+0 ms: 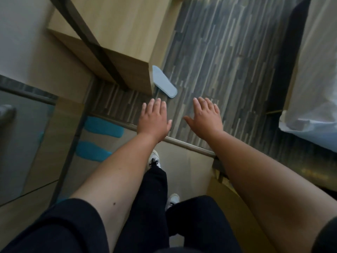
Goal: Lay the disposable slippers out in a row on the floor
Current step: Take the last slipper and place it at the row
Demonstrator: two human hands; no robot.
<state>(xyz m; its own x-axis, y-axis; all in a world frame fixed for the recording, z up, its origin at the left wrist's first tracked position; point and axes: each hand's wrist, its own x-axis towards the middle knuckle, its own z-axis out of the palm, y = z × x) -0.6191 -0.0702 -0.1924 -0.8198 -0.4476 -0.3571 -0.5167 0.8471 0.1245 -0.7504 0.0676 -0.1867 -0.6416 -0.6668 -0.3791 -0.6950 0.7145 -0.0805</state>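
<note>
A pale blue disposable slipper [164, 82] lies flat on the striped grey floor, partly tucked behind the corner of a wooden cabinet. My left hand [154, 120] hovers palm down just below it, fingers spread and holding nothing. To the right, my right hand [206, 115] is stretched out the same way, also with nothing in it. Two bright turquoise slipper shapes [104, 127] [92, 151] show at the left, seemingly in a mirrored panel; I cannot tell if they are real or reflections.
A wooden cabinet [116, 42] stands at upper left. A bed with white sheets [313, 99] fills the right edge. A metal threshold strip [191, 146] crosses the floor under my wrists. My legs and white shoes [155, 159] stand on beige tiles below.
</note>
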